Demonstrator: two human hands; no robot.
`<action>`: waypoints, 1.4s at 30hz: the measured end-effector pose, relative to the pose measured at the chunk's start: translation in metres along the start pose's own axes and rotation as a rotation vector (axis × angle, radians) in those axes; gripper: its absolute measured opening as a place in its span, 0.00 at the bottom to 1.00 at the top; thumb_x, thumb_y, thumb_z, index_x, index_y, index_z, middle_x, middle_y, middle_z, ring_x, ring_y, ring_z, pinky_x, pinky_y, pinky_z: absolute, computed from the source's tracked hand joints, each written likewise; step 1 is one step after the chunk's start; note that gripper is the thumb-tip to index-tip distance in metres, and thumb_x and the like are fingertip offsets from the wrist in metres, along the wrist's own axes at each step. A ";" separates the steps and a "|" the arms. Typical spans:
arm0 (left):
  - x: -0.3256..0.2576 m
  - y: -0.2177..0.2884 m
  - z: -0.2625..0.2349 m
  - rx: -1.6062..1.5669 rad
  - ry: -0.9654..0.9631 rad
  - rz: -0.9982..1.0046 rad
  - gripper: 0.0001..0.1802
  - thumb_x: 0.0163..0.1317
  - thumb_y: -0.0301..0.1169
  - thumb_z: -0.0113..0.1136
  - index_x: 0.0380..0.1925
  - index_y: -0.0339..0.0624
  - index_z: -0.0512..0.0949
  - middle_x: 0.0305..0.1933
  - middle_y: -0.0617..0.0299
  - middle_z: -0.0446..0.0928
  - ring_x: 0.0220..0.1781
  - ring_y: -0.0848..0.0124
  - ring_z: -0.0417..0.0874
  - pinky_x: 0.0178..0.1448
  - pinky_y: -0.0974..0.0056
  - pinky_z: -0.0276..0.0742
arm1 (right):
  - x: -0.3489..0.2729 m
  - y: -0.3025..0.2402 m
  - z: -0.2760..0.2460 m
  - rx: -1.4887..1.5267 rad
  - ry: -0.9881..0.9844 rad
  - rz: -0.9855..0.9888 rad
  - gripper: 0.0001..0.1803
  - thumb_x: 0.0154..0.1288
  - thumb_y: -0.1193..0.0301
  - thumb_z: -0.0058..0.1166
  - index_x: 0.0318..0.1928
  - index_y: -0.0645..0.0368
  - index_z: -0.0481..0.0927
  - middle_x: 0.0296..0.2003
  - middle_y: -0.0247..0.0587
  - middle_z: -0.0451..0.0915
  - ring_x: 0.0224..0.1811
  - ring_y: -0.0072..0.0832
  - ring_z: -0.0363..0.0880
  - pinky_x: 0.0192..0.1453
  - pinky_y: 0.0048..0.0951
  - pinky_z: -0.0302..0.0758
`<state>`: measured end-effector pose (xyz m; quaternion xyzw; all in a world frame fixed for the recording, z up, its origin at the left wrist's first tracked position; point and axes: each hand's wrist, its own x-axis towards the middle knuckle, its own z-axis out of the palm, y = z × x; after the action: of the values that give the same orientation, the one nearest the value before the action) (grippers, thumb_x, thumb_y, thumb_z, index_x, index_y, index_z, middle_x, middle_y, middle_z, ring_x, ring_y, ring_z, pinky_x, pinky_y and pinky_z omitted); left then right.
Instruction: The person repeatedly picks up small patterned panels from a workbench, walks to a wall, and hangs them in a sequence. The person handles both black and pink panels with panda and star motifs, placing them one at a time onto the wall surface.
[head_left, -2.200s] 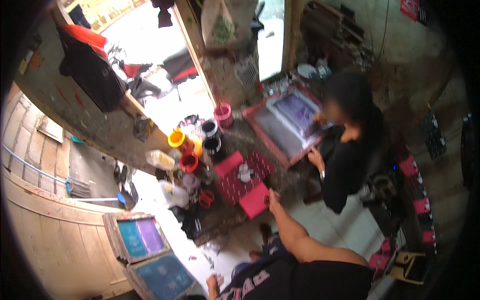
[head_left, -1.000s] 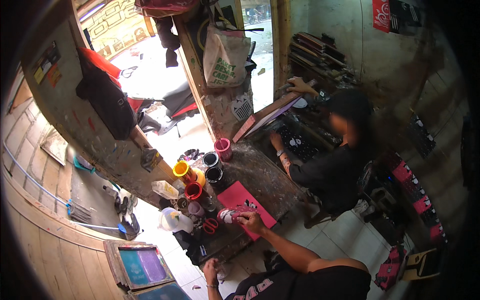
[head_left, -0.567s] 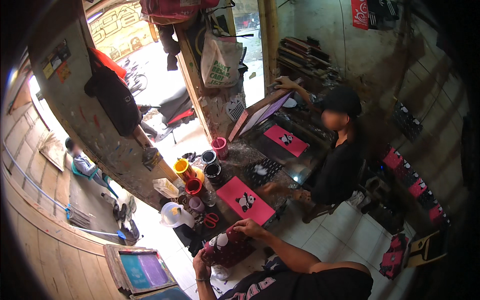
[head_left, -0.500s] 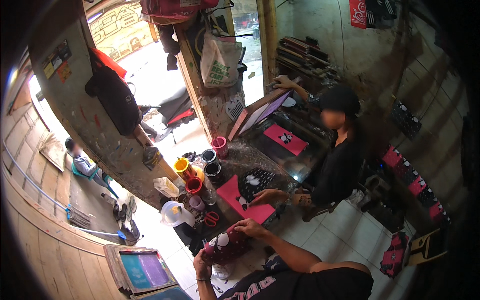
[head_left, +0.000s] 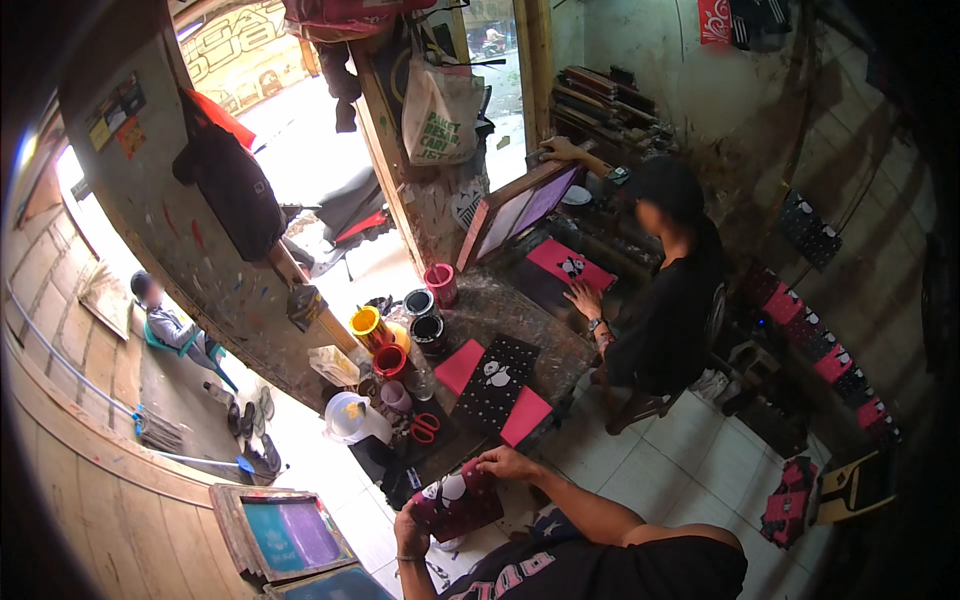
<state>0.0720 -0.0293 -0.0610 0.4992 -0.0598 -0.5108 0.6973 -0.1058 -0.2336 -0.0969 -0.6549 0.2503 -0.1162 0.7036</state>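
Note:
Low in front of me I hold a maroon cloth piece [head_left: 458, 513] with small pale dots and a white-and-black panda print. My left hand [head_left: 411, 532] grips its left edge, and my right hand [head_left: 506, 463] pinches its upper right corner. Just beyond, on the work table [head_left: 480, 300], a black dotted piece [head_left: 497, 375] with a panda print lies across a pink piece [head_left: 522, 415]. Red-handled scissors [head_left: 424, 428] rest to its left. A co-worker [head_left: 668, 270] has one hand on another pink panda piece [head_left: 572, 268] and the other on a raised printing screen [head_left: 520, 215].
Paint tubs, among them a yellow tub [head_left: 369, 327] and a red tub [head_left: 390, 360], crowd the table's left side near a white bucket [head_left: 352, 418]. Framed screens [head_left: 290, 535] lie at lower left. Printed pieces [head_left: 832, 368] line the right side. Someone sits [head_left: 168, 325] outside.
The black dotted piece now lies flat across the pink one. The co-worker's hand has moved from there to the farther pink piece. The maroon piece I hold has opened out flatter.

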 end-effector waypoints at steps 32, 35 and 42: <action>-0.032 0.007 0.054 -0.125 0.619 0.067 0.12 0.65 0.32 0.46 0.41 0.36 0.73 0.41 0.55 0.80 0.41 0.66 0.82 0.45 0.65 0.80 | 0.166 0.150 -0.197 1.032 0.801 0.504 0.14 0.59 0.66 0.51 0.44 0.59 0.74 0.23 0.36 0.79 0.18 0.25 0.76 0.20 0.26 0.76; -0.034 0.002 0.059 -0.115 0.661 0.078 0.12 0.65 0.33 0.46 0.41 0.38 0.74 0.40 0.57 0.80 0.39 0.69 0.83 0.40 0.69 0.79 | 0.159 0.136 -0.181 0.824 0.815 0.377 0.14 0.58 0.67 0.53 0.44 0.57 0.76 0.21 0.34 0.77 0.17 0.23 0.74 0.17 0.24 0.71; -0.020 -0.003 0.051 -0.155 0.523 0.084 0.13 0.66 0.33 0.45 0.42 0.37 0.74 0.40 0.59 0.78 0.42 0.69 0.79 0.50 0.63 0.73 | 0.167 0.148 -0.181 0.789 0.890 0.341 0.09 0.57 0.62 0.55 0.25 0.51 0.74 0.14 0.27 0.67 0.12 0.17 0.62 0.13 0.22 0.57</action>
<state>0.0303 -0.0458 -0.0298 0.5564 0.1408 -0.3382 0.7458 -0.0799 -0.4545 -0.2781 -0.1851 0.5590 -0.3478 0.7296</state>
